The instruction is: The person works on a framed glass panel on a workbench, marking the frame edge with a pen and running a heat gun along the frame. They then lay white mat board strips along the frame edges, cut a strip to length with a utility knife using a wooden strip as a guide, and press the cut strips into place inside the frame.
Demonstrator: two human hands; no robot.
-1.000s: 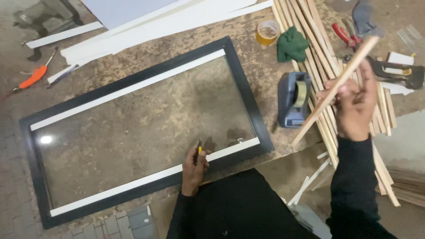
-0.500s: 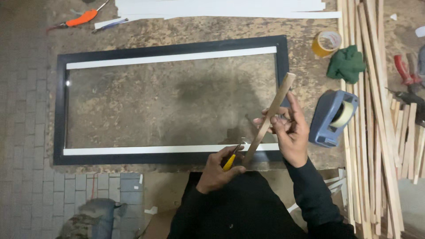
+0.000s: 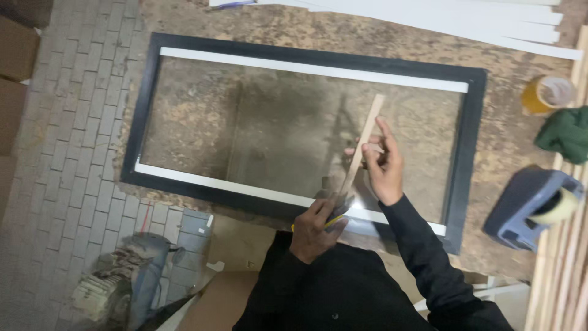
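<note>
Spanning most of the worn chipboard worktable (image 3: 508, 159) is a black picture frame (image 3: 471, 147) lying flat with a glass pane (image 3: 257, 129) in it, a white strip along the far inner edge (image 3: 312, 69) and another along the near inner edge (image 3: 214, 184); the two short ends show no such strip, so the lining looks about half done, as far as can be judged. To the right sit a blue tape dispenser (image 3: 527, 205), a bundle of wooden slats (image 3: 566, 270), a green cloth (image 3: 566, 135) and a yellow tape roll (image 3: 547, 95), while long white strips (image 3: 441, 18) lie beyond the frame. Over the frame's near right part, the right hand (image 3: 383, 165) has its fingers closed around a thin wooden slat (image 3: 362, 144), held slanting up and away above the glass. The left hand (image 3: 315, 227) grips a small yellow-handled tool (image 3: 334, 222), probably a knife, at the slat's lower end; its tip is too blurred to tell whether it is cutting.
</note>
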